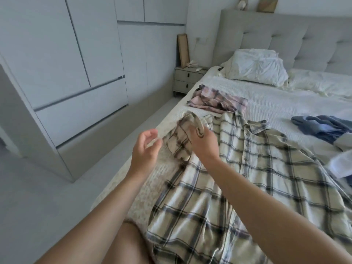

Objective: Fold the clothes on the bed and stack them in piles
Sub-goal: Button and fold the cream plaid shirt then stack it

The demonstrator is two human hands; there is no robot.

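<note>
Holding a plaid sleeve over the bed

Gripping the bunched sleeve (181,138) of a cream plaid shirt (238,178), the right hand (203,141) has its fingers (200,131) curled round the cloth, lifted above the bed (285,103). The left hand (145,149) hovers just left of the sleeve, its fingers loosely curved and apart, holding nothing. The shirt lies spread across the near side of the bed. A pink plaid garment (217,101) sits crumpled beyond it; blue clothes (322,126) lie at right.
</note>
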